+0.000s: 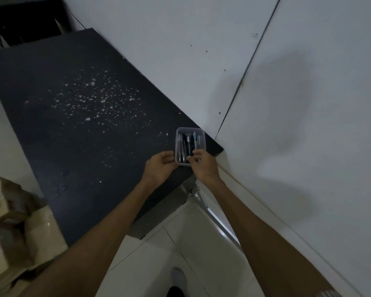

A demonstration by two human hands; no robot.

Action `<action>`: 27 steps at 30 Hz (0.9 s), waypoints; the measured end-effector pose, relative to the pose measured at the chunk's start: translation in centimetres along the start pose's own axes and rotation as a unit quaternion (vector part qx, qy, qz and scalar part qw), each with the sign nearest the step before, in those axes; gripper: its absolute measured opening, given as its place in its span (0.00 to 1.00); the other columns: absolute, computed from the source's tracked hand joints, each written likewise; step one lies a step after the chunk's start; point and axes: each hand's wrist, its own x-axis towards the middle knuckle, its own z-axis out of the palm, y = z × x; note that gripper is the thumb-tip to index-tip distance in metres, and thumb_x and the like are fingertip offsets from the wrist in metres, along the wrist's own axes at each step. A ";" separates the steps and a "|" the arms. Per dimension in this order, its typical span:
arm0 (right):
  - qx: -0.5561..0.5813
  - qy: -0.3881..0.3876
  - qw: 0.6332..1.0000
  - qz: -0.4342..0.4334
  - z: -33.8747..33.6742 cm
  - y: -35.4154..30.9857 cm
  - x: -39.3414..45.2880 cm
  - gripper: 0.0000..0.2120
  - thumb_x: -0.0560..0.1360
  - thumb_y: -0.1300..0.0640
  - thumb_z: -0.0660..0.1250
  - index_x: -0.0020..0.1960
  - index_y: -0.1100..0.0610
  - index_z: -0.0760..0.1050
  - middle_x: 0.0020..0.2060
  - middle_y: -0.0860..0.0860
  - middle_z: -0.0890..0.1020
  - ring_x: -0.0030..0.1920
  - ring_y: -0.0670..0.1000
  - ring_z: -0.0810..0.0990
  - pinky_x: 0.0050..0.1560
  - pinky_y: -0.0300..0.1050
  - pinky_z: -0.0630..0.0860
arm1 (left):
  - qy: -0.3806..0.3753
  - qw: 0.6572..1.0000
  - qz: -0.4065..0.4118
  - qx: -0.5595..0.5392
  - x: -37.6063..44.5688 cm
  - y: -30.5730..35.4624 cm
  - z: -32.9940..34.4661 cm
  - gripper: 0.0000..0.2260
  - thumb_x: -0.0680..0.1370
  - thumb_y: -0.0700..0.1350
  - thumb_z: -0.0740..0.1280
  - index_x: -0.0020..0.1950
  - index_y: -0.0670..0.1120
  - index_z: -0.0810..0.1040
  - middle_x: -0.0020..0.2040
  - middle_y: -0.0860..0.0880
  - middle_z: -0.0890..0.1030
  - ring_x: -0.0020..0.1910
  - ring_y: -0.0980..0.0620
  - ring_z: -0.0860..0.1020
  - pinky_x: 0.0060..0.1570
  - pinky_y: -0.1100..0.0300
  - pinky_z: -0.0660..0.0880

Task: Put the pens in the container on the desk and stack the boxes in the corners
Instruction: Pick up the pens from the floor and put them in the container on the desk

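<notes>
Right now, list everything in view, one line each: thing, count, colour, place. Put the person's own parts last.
clear rectangular plastic container: one, transparent, near corner of the desk by the wall.
pens: several, mostly dark, one bluish, lying inside the container.
dark desk: one, black top flecked with white specks, against the wall.
cardboard boxes: a few, beige, stacked on the floor at lower left.
pale wall panels: light grey, right of the desk.
tiled floor: whitish, below the desk.
left hand: one, touches the container's left side.
right hand: one, fingers curled at the container's near end, over the pens.
</notes>
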 end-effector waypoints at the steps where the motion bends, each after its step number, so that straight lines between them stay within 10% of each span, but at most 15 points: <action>1: 0.004 -0.005 1.000 -0.008 0.3 0.0 -1.5 0.19 0.77 0.54 0.68 0.66 0.56 0.72 0.58 0.52 0.81 0.56 0.50 0.80 0.56 0.45 0.77 | 0.000 1.000 0.007 0.013 -1.3 -0.4 -0.6 0.24 0.75 0.43 0.72 0.70 0.46 0.73 0.64 0.49 0.79 0.59 0.56 0.77 0.60 0.61 0.72; 14: -0.051 -0.057 0.995 -0.068 7.7 1.3 -25.0 0.36 0.77 0.44 0.66 0.78 0.56 0.56 0.75 0.54 0.65 0.74 0.54 0.64 0.71 0.50 0.65 | 0.000 0.974 0.123 0.192 -23.2 -12.1 -10.9 0.36 0.75 0.51 0.72 0.78 0.45 0.58 0.75 0.48 0.66 0.73 0.49 0.66 0.67 0.62 0.61; 27: -0.180 -0.135 0.969 -0.105 13.7 2.4 -42.6 0.39 0.79 0.39 0.59 0.80 0.58 0.48 0.79 0.57 0.54 0.79 0.57 0.48 0.77 0.58 0.53 | 0.031 0.967 0.062 0.245 -39.4 -23.4 -15.7 0.39 0.76 0.62 0.66 0.80 0.47 0.54 0.80 0.46 0.56 0.78 0.49 0.56 0.76 0.53 0.55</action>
